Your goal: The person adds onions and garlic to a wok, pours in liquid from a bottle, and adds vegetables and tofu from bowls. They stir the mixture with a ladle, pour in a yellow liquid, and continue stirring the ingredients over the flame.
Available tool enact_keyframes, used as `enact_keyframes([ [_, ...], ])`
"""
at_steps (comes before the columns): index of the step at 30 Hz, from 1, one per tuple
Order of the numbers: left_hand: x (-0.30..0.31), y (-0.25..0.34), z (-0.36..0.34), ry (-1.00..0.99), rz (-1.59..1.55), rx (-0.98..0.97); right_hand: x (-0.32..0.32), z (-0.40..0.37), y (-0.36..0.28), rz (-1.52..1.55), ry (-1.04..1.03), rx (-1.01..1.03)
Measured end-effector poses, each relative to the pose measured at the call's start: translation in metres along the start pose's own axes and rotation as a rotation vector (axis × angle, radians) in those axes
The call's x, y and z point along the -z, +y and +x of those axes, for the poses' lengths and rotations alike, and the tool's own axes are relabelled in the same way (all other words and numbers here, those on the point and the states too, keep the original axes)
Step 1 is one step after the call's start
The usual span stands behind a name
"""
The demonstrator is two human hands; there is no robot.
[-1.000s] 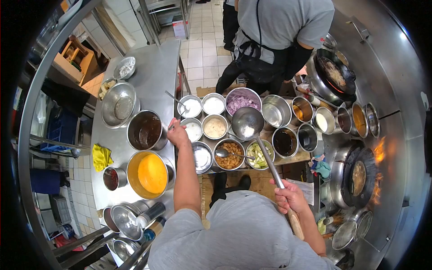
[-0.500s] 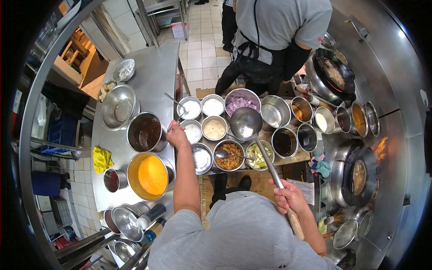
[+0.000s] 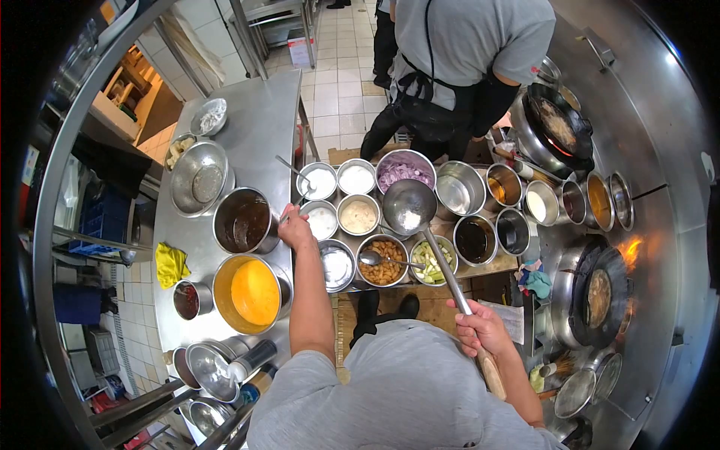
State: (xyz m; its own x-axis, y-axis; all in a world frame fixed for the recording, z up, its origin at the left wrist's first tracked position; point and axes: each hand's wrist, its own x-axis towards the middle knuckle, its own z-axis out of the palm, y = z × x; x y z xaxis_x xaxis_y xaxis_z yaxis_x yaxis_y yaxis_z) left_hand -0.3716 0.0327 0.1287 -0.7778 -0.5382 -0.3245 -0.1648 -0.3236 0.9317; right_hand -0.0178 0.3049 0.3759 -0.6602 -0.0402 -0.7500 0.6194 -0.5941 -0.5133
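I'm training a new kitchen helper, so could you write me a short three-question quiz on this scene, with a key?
1. Who has the ladle? A) the left hand alone B) the right hand alone C) both hands
2. True or false: the yellow cloth lies on the metal table.
3. What lies under the bowl of the spoon whose handle reaches over the green pieces?

Key: 1. B. 2. True. 3. Brown cubes.

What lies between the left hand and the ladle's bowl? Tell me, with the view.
In the head view, going from the left hand to the ladle's bowl: first a white-filled pot, then a beige-filled pot.
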Motion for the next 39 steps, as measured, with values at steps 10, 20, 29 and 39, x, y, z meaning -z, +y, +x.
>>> enact_keyframes([
  [10,0.008,-0.002,-0.004,0.002,-0.113,0.091,0.001,0.0,0.0,0.019,-0.015,0.005],
  [20,0.015,-0.003,-0.003,-0.012,-0.192,0.143,-0.002,0.0,0.001,-0.006,0.002,-0.002],
  [29,0.016,0.0,-0.005,-0.003,-0.157,0.113,-0.001,0.001,0.004,0.007,-0.006,-0.006],
  [39,0.009,0.054,-0.06,-0.166,-0.195,0.079,-0.011,0.004,-0.001,0.043,-0.026,0.0],
])
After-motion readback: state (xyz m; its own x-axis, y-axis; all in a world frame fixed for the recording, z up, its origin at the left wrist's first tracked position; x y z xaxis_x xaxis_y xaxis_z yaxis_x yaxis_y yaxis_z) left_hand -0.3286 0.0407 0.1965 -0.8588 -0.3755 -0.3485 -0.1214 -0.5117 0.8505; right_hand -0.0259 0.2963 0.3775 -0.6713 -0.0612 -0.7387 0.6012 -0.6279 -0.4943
